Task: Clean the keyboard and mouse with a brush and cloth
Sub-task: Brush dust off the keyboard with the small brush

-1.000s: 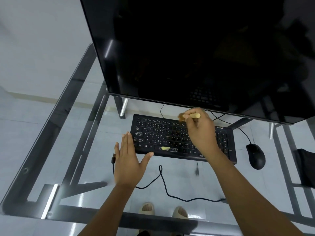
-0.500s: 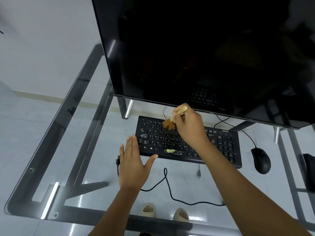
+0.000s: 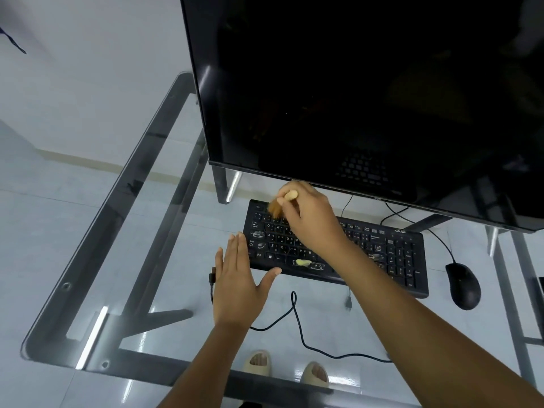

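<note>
A black keyboard (image 3: 382, 254) lies on the glass desk under the monitor. My right hand (image 3: 312, 219) grips a small brush (image 3: 276, 206) with a pale wooden handle; its brown bristles touch the keys at the keyboard's far left corner. My left hand (image 3: 238, 284) rests flat on the glass with straight fingers, its fingertips at the keyboard's near left edge. A yellowish smear (image 3: 303, 262) sits on the space bar. The black mouse (image 3: 463, 285) lies to the right of the keyboard. No cloth is in view.
A large dark monitor (image 3: 368, 98) overhangs the keyboard's back edge. A loose black cable (image 3: 297, 322) with a USB plug curls on the glass desk (image 3: 88, 290) in front of the keyboard. Feet in sandals show through the glass below.
My right hand has swept the brush leftward along the back rows of the keyboard, from the middle to the far left corner. My left hand has stayed flat by the keyboard.
</note>
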`<act>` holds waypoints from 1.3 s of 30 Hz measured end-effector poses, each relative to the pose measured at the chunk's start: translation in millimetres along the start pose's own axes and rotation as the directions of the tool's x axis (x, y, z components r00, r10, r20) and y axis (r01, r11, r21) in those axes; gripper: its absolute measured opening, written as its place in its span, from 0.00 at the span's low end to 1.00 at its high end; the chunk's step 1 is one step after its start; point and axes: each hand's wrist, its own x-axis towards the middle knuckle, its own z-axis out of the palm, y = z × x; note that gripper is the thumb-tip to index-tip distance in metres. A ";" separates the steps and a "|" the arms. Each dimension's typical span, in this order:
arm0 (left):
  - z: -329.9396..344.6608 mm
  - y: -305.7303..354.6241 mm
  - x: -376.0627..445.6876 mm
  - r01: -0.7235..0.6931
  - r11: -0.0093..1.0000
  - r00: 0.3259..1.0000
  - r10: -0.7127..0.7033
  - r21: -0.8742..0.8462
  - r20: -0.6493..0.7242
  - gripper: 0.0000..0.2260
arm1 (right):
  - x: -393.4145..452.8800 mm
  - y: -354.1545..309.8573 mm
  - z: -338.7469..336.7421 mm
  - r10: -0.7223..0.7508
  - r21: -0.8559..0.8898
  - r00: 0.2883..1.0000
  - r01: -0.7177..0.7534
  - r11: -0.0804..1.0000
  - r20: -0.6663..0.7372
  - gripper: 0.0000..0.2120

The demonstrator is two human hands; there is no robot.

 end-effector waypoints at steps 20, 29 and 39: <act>-3.0 2.0 -0.2 0.010 0.998 1.000 -0.011 -0.061 -0.016 0.43 | -21.0 -12.1 -8.4 0.166 0.362 0.979 -0.112 0.925 -0.121 0.03; 0.0 -0.7 0.6 -0.010 0.999 1.000 0.010 -0.030 -0.004 0.43 | -60.4 0.5 1.6 0.188 0.207 0.980 -0.197 0.958 0.065 0.03; 2.8 0.7 0.1 -0.007 1.000 1.000 0.007 0.019 -0.022 0.36 | -21.8 16.1 -20.3 0.194 0.113 0.974 -0.208 0.972 0.119 0.03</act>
